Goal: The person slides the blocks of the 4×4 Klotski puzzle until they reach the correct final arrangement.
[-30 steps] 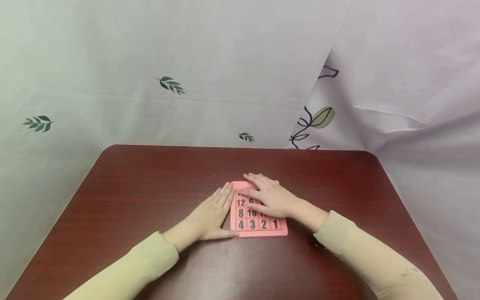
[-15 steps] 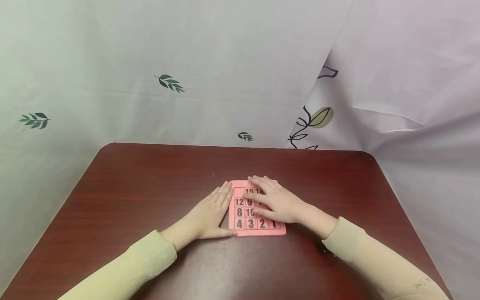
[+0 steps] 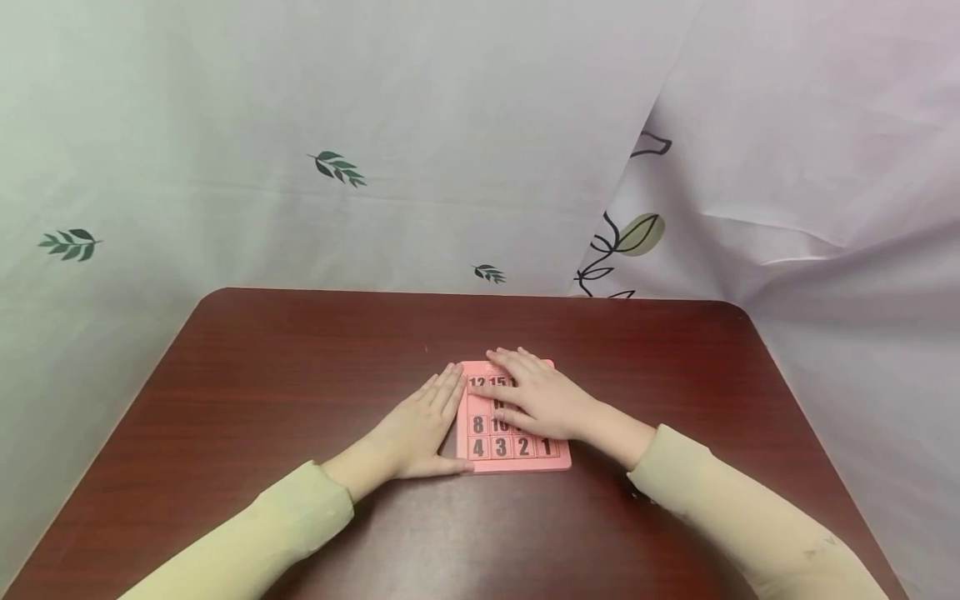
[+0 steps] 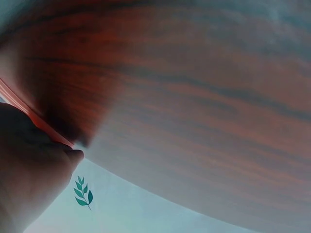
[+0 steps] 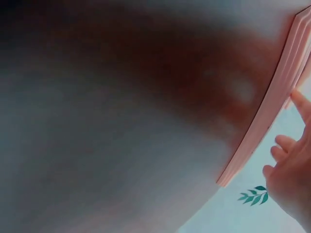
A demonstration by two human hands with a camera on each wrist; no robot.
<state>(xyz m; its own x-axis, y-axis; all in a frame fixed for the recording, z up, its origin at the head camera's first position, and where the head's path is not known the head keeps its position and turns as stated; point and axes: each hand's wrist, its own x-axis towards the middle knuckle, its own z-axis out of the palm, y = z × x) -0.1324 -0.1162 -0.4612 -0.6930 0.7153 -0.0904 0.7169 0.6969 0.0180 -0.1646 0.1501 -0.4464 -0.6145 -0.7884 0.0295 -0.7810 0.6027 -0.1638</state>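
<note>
A pink sliding number puzzle (image 3: 517,467) lies flat on the dark red-brown table. My left hand (image 3: 422,432) rests along its left edge, fingers straight, with the thumb at the lower left corner. Over the upper right part spreads my right hand (image 3: 553,402), one extended fingertip at the tile numbered 12 (image 3: 476,382) in the top left corner. Below that tile is a vacant slot (image 3: 477,405), and below the slot the tile 8 (image 3: 477,426). The bottom row reads 4, 3, 2, 1. My right hand hides several tiles. In the right wrist view, a finger touches the puzzle's top (image 5: 291,92).
The table (image 3: 315,367) has rounded far corners. Behind it and at both sides hangs a pale cloth (image 3: 450,125) with leaf prints. Light sleeves cover both forearms.
A top left tile slid right, leaving the corner slot vacant half a second ago. Since then the tile 12 has slid up into it. My right hand shifted right, then back left; my left stayed put.
</note>
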